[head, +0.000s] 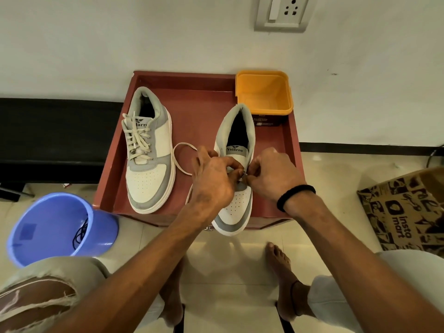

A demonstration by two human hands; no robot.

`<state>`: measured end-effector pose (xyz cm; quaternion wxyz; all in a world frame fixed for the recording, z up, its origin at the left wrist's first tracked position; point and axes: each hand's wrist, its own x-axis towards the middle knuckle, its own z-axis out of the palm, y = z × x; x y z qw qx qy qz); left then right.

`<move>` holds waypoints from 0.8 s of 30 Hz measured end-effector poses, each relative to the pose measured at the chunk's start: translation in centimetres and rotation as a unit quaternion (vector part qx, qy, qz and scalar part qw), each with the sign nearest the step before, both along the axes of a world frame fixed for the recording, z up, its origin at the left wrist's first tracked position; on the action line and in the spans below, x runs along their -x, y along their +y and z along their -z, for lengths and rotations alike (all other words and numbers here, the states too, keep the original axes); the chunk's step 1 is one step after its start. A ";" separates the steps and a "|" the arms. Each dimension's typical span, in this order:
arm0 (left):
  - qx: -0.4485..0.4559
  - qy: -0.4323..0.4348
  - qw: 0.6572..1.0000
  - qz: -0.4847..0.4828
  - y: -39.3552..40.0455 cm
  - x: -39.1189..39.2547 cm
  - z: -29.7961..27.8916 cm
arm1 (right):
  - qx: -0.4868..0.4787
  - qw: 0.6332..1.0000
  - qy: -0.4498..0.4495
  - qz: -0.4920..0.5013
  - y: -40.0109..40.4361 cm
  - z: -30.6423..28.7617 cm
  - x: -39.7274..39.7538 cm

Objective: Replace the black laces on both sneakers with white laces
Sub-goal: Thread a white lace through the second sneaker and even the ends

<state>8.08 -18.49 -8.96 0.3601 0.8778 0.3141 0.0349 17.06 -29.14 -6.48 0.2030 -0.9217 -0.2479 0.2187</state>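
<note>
Two sneakers sat on the red worktop (192,97): the left sneaker (147,150) already carried a white lace through all its eyelets, and the right sneaker (236,169) was the one I was working on, its toe hanging past the near edge. My left hand (212,181) was curled over the lower eyelets, fingers pinched on what I took to be the white lace (179,157), whose free loop trailed out to the left between the two shoes. My right hand (272,175) was closed in a pinch at the opposite eyelet row, seemingly on the lace tip, though the tip itself was too small to make out. The black laces (80,230) lay in the blue bucket (60,227) on the floor, and an orange tub (264,92) stood at the far right corner.

As I judged it, the main risk was uneven threading: my hands hid the eyelets, so I could have skipped one or twisted the flat lace without noticing. A hard pull on one end might have dragged the loose loop through and left the ends unequal. With the toe overhanging, a downward tug could also have tipped the shoe off the worktop.
</note>
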 end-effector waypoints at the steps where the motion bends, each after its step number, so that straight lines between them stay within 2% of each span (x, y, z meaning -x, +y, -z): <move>1: 0.007 0.001 1.000 0.001 0.2 0.0 0.0 | -0.001 1.000 -0.002 0.001 0.0 0.0 0.0; 9: 0.013 0.109 0.989 0.097 1.5 0.0 -2.0 | -0.008 0.999 -0.033 -0.007 0.0 -1.6 -0.4; 13: -0.052 0.114 0.982 0.138 2.0 0.3 -1.8 | -0.074 0.997 -0.017 0.000 -0.8 -2.8 -1.1; 16: -0.052 0.107 0.979 0.165 2.8 0.4 -1.9 | -0.140 0.989 0.023 0.028 -1.7 -4.1 -1.9; 18: -0.039 0.092 0.979 0.175 3.2 0.6 -2.1 | -0.224 0.965 0.106 0.085 -2.5 -5.1 -2.6; 20: -0.054 0.051 0.983 0.170 3.4 0.9 -2.1 | -0.325 0.914 0.204 0.129 -3.2 -6.2 -3.1; 24: -0.074 -0.068 0.985 0.139 2.5 1.0 -2.9 | -0.473 0.816 0.309 0.125 -4.1 -8.4 -2.4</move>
